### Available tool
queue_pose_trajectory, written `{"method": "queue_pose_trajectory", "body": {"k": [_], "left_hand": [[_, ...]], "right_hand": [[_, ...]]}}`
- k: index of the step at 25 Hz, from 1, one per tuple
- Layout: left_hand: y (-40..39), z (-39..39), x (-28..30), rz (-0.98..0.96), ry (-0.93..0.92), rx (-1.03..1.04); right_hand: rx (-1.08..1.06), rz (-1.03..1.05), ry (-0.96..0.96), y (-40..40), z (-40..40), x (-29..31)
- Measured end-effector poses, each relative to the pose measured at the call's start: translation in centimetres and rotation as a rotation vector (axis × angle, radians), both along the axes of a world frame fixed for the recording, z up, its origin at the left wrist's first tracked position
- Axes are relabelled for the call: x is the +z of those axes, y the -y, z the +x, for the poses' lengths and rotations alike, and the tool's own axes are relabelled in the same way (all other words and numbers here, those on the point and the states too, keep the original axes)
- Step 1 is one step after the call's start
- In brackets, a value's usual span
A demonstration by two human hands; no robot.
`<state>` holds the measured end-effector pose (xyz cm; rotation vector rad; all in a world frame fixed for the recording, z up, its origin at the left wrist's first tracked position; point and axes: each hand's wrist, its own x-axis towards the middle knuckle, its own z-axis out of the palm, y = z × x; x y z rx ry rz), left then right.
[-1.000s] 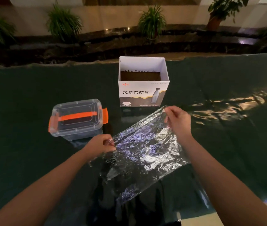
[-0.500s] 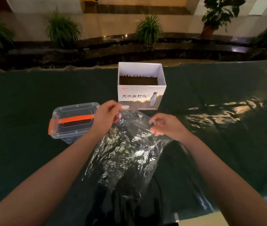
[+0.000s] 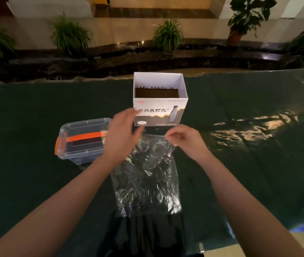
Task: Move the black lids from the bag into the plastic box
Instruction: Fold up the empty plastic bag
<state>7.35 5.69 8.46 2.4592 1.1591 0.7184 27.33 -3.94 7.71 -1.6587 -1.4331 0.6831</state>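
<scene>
From my head camera, my right hand (image 3: 182, 140) sits just right of the frame's centre, fingers pinched together on the top edge of the clear plastic bag (image 3: 147, 179). The bag hangs down from that pinch toward the lower middle of the frame, crinkled and shiny, over the dark green tabletop (image 3: 36, 108). Dark shapes show through the plastic, but I cannot tell whether they are the black lids or just the dark surface behind it.

My left hand (image 3: 122, 134) is just left of centre, fingers spread and loosely open, holding nothing; its fingertips reach toward the bag's top edge, and the motion blur keeps me from telling whether they touch it.

The plastic box (image 3: 81, 138) stands on the tabletop in the middle left of the frame, partly hidden behind my left hand. It is clear, with its lid on, an orange handle across the top and an orange clasp at its left end.

A white cardboard box (image 3: 159, 101) with an open top and printed lettering stands above centre, just beyond both hands. Potted plants (image 3: 168, 37) line the ledge across the top of the frame.
</scene>
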Motion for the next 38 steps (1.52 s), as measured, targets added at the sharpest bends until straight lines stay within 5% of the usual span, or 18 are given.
{"method": "queue_pose_trajectory", "body": {"k": [3, 7, 13, 19, 26, 38], "left_hand": [[1.1, 2.6, 2.1, -0.245, -0.04, -0.287], [0.1, 2.0, 2.2, -0.364, 0.11, -0.168], [0.7, 2.0, 2.8, -0.367, 0.114, -0.226], [-0.5, 0.2, 2.9, -0.445, 0.215, -0.192], [0.5, -0.1, 2.7, -0.323, 0.153, -0.158], [0.1, -4.9, 1.7, -0.537, 0.665, 0.172]], "right_hand": [[-0.012, 0.115, -0.049, -1.7, -2.3, 0.8], [-0.035, 0.041, -0.599, -0.9, -2.6, 1.4], [-0.144, 0.181, -0.443, -1.1, -4.0, 2.1], [0.02, -0.129, -0.328, 0.8, -1.6, -2.1], [0.048, -0.028, -0.218, 0.7, -3.6, -2.3], [-0.068, -0.201, -0.065, 3.0, 0.0, -2.5]]}}
